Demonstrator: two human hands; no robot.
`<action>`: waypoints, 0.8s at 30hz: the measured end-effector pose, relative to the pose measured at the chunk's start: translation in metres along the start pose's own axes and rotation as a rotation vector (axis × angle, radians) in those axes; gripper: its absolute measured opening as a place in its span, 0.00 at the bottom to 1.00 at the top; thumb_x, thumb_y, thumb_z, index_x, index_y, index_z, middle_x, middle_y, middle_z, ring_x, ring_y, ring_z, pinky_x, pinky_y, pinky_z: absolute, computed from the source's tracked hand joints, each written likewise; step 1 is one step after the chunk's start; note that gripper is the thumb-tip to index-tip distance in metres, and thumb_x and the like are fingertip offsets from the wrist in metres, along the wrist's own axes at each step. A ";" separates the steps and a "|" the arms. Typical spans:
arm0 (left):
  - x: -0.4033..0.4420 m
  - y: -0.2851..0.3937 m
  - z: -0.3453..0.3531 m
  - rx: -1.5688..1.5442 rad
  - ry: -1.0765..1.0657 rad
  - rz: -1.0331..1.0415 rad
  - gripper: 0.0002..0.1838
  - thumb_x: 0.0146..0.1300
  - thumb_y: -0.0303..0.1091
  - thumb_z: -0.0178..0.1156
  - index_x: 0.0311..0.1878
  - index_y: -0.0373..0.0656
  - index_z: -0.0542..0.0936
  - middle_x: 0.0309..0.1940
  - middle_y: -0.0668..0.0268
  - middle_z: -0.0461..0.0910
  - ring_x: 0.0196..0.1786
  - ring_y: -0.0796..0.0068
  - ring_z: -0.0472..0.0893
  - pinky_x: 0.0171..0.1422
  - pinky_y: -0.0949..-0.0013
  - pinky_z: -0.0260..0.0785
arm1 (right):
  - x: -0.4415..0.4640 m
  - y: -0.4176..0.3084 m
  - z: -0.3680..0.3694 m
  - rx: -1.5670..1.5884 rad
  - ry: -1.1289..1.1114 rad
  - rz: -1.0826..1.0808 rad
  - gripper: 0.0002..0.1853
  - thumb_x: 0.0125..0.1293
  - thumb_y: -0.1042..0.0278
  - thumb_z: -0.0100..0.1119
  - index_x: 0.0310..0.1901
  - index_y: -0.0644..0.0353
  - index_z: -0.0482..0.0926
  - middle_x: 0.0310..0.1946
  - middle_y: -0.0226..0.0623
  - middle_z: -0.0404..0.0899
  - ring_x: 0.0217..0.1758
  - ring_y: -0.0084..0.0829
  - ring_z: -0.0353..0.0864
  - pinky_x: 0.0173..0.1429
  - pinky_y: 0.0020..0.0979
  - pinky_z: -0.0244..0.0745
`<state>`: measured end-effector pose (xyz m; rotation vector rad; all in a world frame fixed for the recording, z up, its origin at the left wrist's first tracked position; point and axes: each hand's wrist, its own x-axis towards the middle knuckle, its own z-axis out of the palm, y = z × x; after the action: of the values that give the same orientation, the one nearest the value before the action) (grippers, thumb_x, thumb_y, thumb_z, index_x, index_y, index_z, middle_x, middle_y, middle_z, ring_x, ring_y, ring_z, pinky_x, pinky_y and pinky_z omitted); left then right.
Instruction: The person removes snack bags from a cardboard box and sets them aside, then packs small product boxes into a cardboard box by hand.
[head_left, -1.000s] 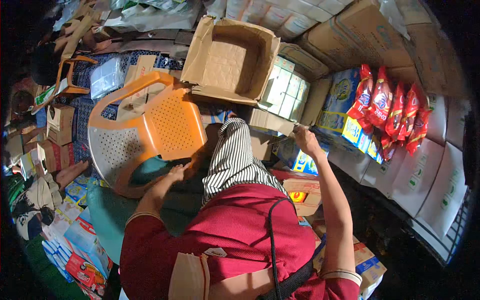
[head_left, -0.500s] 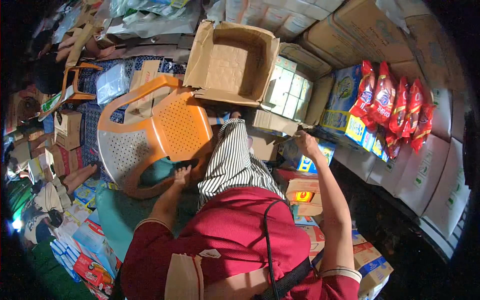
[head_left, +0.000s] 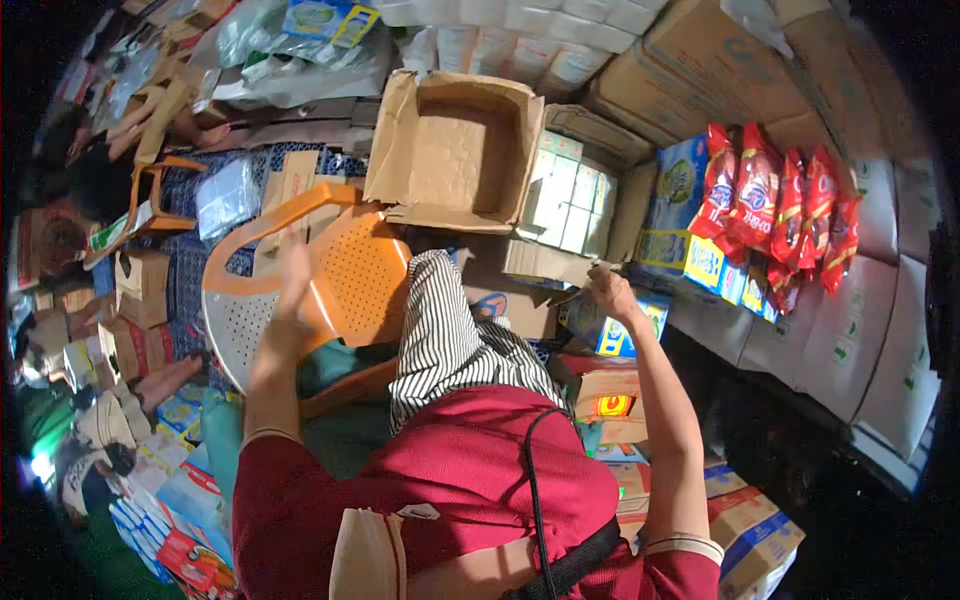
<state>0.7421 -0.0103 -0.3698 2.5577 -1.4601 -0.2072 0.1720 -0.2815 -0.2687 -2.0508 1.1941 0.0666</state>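
Note:
My left hand [head_left: 292, 275] is smeared by motion in front of an orange plastic chair [head_left: 362, 275]. Whether it touches the chair, or how its fingers stand, I cannot make out. My right hand [head_left: 613, 294] is closed beside the lower flap of an open carton [head_left: 560, 262] with small white-green boxes [head_left: 570, 195] inside. A thin dark bit shows at its fingertips, too small to name. Left of that carton stands a larger open cardboard box [head_left: 465, 150] with a bare bottom.
Red packets [head_left: 755, 190] hang at the right against a blue-yellow carton [head_left: 675, 205]. White cartons [head_left: 830, 330] line the right side. A clear plastic-wrapped bundle [head_left: 227, 195] and a smaller orange chair [head_left: 160, 200] are at the left. Other people sit at the far left.
My left hand has risen from the chair's lower part to in front of its back. My right hand has barely moved. The view has shifted slightly.

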 end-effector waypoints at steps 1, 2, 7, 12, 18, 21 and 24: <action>0.019 0.004 -0.009 -0.057 -0.036 -0.085 0.23 0.50 0.28 0.51 0.53 0.37 0.66 0.46 0.49 0.70 0.49 0.49 0.69 0.54 0.55 0.61 | 0.002 -0.001 -0.005 -0.022 0.016 0.004 0.13 0.54 0.66 0.50 0.41 0.62 0.73 0.30 0.51 0.76 0.38 0.51 0.75 0.39 0.41 0.72; 0.038 0.008 -0.018 -0.111 -0.068 -0.173 0.23 0.51 0.26 0.49 0.54 0.37 0.65 0.48 0.49 0.69 0.51 0.49 0.68 0.55 0.55 0.60 | 0.003 0.002 -0.009 0.005 0.041 -0.031 0.13 0.55 0.65 0.51 0.40 0.62 0.72 0.31 0.52 0.76 0.39 0.52 0.74 0.40 0.43 0.71; 0.094 0.002 0.002 0.311 -0.259 -0.138 0.25 0.53 0.25 0.46 0.58 0.43 0.62 0.56 0.50 0.63 0.62 0.52 0.59 0.61 0.50 0.53 | 0.008 -0.039 -0.027 0.045 0.104 0.122 0.12 0.56 0.69 0.50 0.42 0.62 0.71 0.31 0.49 0.77 0.39 0.48 0.76 0.40 0.40 0.72; 0.135 -0.033 0.021 0.360 -0.346 -0.093 0.30 0.53 0.35 0.53 0.60 0.47 0.59 0.58 0.54 0.62 0.63 0.55 0.58 0.62 0.48 0.51 | 0.017 -0.016 -0.004 -0.051 0.106 0.116 0.13 0.56 0.71 0.50 0.44 0.61 0.71 0.34 0.48 0.78 0.38 0.44 0.78 0.39 0.37 0.73; 0.151 -0.077 0.023 0.166 -0.468 -0.191 0.30 0.49 0.39 0.59 0.56 0.46 0.62 0.51 0.54 0.66 0.57 0.54 0.63 0.59 0.52 0.56 | 0.068 -0.069 -0.011 -0.025 -0.032 0.200 0.13 0.56 0.70 0.48 0.44 0.61 0.71 0.31 0.49 0.77 0.36 0.48 0.77 0.37 0.40 0.72; 0.145 -0.112 0.020 0.250 -0.404 -0.035 0.29 0.46 0.39 0.60 0.53 0.45 0.66 0.41 0.54 0.73 0.48 0.52 0.71 0.53 0.53 0.61 | 0.100 -0.084 -0.013 -0.017 -0.005 0.194 0.14 0.56 0.68 0.48 0.45 0.61 0.71 0.30 0.50 0.77 0.35 0.46 0.78 0.37 0.39 0.71; 0.143 -0.139 0.009 0.220 -0.267 0.120 0.34 0.43 0.35 0.62 0.57 0.47 0.64 0.40 0.53 0.73 0.46 0.50 0.71 0.52 0.56 0.62 | 0.134 -0.111 -0.013 0.035 -0.010 0.314 0.15 0.57 0.67 0.50 0.46 0.61 0.73 0.34 0.51 0.77 0.37 0.44 0.78 0.39 0.35 0.72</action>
<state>0.9281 -0.0652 -0.4148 2.6830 -1.8197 -0.4048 0.3290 -0.3556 -0.2475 -1.8153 1.4908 0.2047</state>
